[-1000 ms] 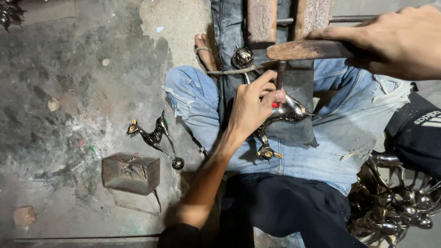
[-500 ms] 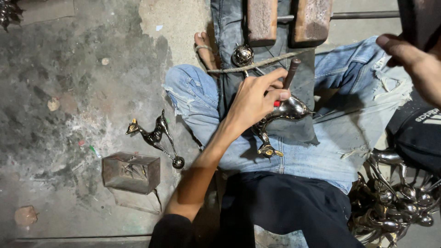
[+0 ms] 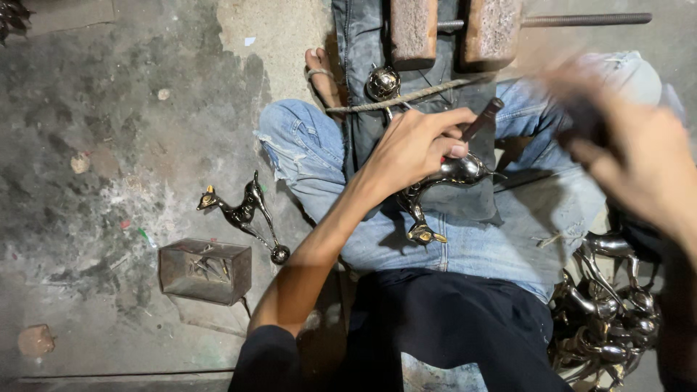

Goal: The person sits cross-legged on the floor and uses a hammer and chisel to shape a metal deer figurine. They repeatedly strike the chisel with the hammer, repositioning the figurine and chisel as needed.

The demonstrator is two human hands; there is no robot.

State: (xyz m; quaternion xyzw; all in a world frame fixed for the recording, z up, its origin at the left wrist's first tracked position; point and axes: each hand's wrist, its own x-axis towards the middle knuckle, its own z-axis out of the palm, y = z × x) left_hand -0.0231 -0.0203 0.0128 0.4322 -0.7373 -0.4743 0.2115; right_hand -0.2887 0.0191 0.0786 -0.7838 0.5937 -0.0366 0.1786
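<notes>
A heap of shiny metal figurines (image 3: 606, 312) lies by the right knee. On the lap, the left hand (image 3: 410, 149) clenches a punch tool (image 3: 481, 120) against a metal deer figurine (image 3: 435, 190). The right hand (image 3: 624, 156) is blurred; its grip cannot be told. Beyond, a wooden clamp (image 3: 454, 29) stands.

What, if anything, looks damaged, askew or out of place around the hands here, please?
The jeans are torn and frayed at the left knee. A finished metal deer figurine lies tipped on its side on the stained floor, beside a small metal box. The right hand is motion-blurred, so what it holds is unclear.
</notes>
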